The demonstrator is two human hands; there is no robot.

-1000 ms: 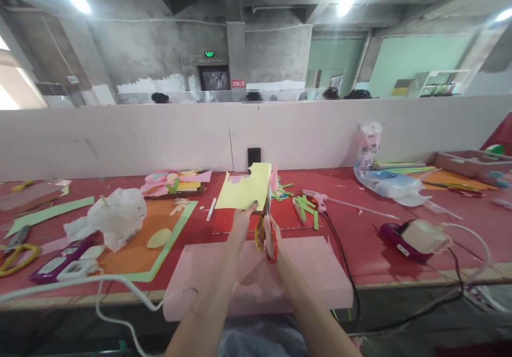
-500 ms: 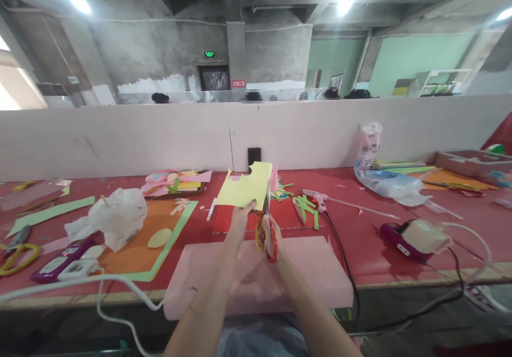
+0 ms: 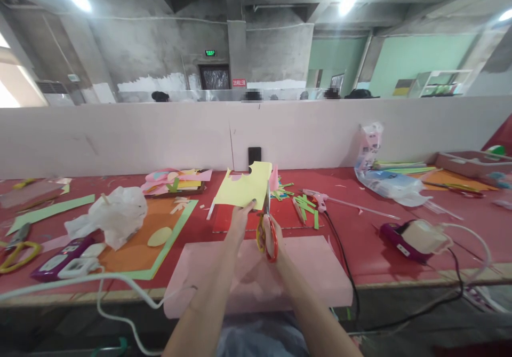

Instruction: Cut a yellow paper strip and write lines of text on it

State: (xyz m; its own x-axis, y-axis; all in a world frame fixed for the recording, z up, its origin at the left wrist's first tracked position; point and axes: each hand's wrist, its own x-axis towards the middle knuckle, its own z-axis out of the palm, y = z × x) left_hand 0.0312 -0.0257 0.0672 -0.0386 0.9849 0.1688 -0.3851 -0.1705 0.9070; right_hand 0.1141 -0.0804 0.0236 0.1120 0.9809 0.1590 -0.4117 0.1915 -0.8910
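My left hand (image 3: 241,218) pinches the lower edge of a yellow sheet of paper (image 3: 242,188), its thumb on top. The sheet's far edge has curved notches cut out of it. In my right hand (image 3: 277,234) is a pair of scissors (image 3: 271,239) with red and yellow handles, blades pointing away from me. The blades stand at the sheet's right edge; how far apart they are is hard to see. Both hands are above a pink sheet (image 3: 308,271) at the table's front, with a red board (image 3: 236,223) just beyond.
On the left lie a crumpled white plastic bag (image 3: 120,215), orange paper (image 3: 132,239), another pair of scissors (image 3: 18,250) and a purple power strip (image 3: 64,258). A pink glue gun (image 3: 320,201) and green paper strips (image 3: 306,207) lie to the right. A white partition (image 3: 160,138) stands behind.
Almost nothing differs. Both hands, the yellow paper and the scissors keep nearly the same place, and the view has shifted very slightly.
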